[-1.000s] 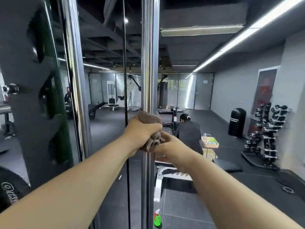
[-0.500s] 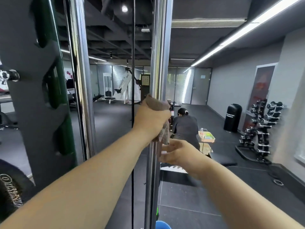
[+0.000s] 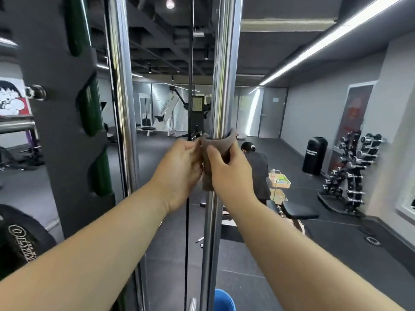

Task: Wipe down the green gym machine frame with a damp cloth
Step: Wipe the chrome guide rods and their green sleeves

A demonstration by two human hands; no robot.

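Cloth [image 3: 217, 147] — between left grip [image 3: 179, 169], right grip [image 3: 231, 172]

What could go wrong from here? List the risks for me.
1. The black cable runs right beside the left hand; the brown cloth or fingers might snag on it.
2. The blue bucket stands low beside the chrome pole; wiping downward or stepping in could knock it.

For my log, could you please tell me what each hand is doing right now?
Left hand: pinches the grey-brown cloth wrapped round the vertical chrome pole.
Right hand: grips the same cloth.
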